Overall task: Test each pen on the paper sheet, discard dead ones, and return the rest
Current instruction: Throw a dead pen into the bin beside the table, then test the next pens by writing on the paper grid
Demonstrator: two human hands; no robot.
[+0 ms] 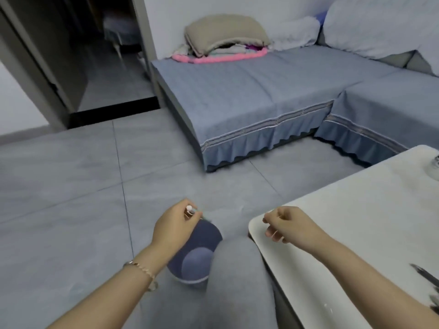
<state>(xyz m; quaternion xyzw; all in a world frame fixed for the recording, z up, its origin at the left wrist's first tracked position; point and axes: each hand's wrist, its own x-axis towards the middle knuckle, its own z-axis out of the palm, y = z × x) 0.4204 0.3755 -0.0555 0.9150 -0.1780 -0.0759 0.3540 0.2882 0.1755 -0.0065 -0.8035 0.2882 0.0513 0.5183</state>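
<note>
My left hand [174, 227] pinches a thin pen [193, 211] with a white end, holding it over the rim of a dark blue bin [199, 243] on the floor. The pen's lower part is blurred. My right hand [287, 225] hovers over the near left corner of the white table [356, 222], fingers loosely curled and holding nothing. At the table's right edge lie dark pens [425, 276], partly cut off by the frame. No paper sheet is in view.
My knee in grey trousers [237, 281] sits between the bin and the table. A blue-covered sofa [273, 91] with folded blankets [225, 41] stands ahead. Grey floor tiles [71, 186] spread to the left, toward an open doorway [95, 67].
</note>
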